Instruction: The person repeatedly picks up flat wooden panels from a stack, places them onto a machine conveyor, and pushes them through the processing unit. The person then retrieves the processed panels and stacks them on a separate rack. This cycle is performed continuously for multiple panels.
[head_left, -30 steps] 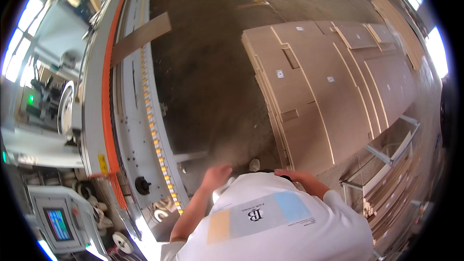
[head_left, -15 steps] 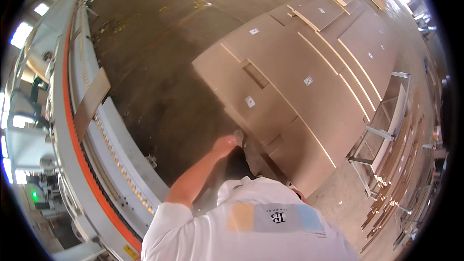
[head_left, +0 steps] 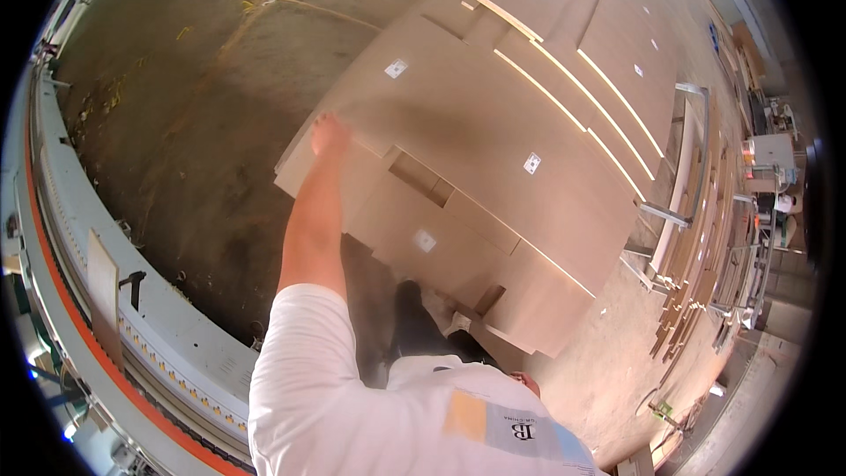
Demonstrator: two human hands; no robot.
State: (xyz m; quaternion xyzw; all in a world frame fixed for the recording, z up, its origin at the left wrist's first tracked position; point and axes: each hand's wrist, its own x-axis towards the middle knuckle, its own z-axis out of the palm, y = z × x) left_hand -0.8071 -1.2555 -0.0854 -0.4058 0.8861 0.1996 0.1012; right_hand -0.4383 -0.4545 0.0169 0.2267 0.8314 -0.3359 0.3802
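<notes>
My left hand reaches out over the far left end of a broad stack of brown panels. Its fingers look curled together at the edge of a brown panel there, though the fingertips blur into it. This panel has a rectangular cut-out and a white label. Only a small reddish bit of my right hand shows past the side of my white shirt; its fingers are hidden. My dark-trousered legs stand at the stack's near edge.
Pale-edged strips lie across the stack. To its right stand a metal frame and long brown boards. A long machine with an orange stripe runs along the left, a narrow board leaning on it.
My left arm has stretched forward, bringing the hand from beside the stack's near edge to its far left end. The view has turned, so the machine sits lower at left.
</notes>
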